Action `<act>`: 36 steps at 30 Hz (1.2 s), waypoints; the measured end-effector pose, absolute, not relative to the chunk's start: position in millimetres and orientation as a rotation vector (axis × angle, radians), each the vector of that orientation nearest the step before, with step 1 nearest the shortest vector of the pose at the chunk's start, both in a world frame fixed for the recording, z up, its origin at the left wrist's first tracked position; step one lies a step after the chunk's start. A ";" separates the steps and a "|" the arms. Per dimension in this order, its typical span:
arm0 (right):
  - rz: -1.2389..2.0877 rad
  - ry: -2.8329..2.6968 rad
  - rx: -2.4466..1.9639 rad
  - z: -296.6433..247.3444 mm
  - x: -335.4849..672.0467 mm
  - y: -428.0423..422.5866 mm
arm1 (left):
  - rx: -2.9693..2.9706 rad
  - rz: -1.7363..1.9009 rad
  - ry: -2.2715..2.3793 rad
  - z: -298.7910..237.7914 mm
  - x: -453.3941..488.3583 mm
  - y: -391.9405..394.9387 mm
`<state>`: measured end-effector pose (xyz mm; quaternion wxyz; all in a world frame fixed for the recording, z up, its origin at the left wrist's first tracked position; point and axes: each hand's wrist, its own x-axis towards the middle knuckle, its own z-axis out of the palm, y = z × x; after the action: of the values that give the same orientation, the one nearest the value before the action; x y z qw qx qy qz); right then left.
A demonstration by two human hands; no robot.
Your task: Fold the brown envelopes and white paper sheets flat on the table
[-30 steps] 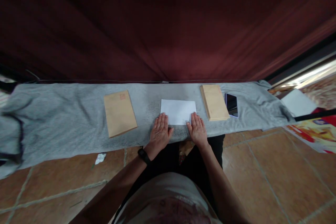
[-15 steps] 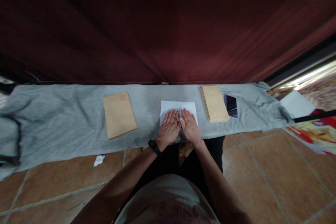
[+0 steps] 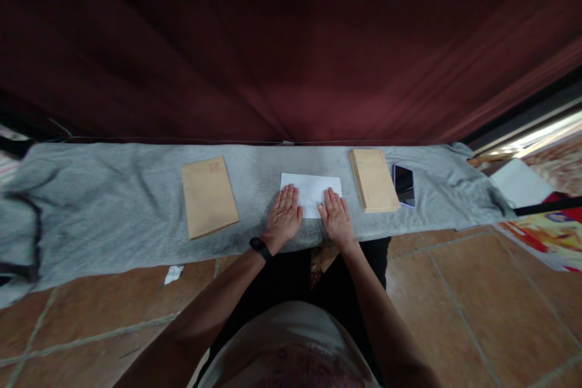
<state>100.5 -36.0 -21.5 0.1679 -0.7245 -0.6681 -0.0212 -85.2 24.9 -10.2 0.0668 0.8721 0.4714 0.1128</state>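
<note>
A white sheet of paper lies on the grey cloth in front of me; whether it is folded I cannot tell. My left hand rests flat, palm down, over its left end, fingers stretched forward, a dark band on the wrist. Over the right end lies my right hand, also flat with fingers extended. Between the two hands the paper's middle shows. A brown envelope with a red print near its top is to the left. On the right sits a stack of brown envelopes.
A phone lies just right of the stack. Grey cloth covers the long narrow surface, and a dark red curtain hangs behind it. A white scrap is on the tiled floor. A colourful printed package stands at far right.
My hands have slid apart, from side by side at the middle of the paper toward its left and right ends. The envelopes and phone stay put on the cloth.
</note>
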 end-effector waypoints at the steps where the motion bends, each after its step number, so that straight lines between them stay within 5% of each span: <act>1: -0.071 -1.894 -2.061 -22.4 103.7 -37.7 | 2.619 0.334 1.440 -10.7 -87.0 25.5; 36: 0.157 -1.926 -2.029 -9.3 79.1 7.6 | 2.648 0.346 1.305 -14.0 -49.6 50.5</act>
<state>79.1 7.6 -9.3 0.1689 -0.7137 -0.6775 0.0554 -49.6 50.5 -14.0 0.0847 0.8877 0.4374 0.1158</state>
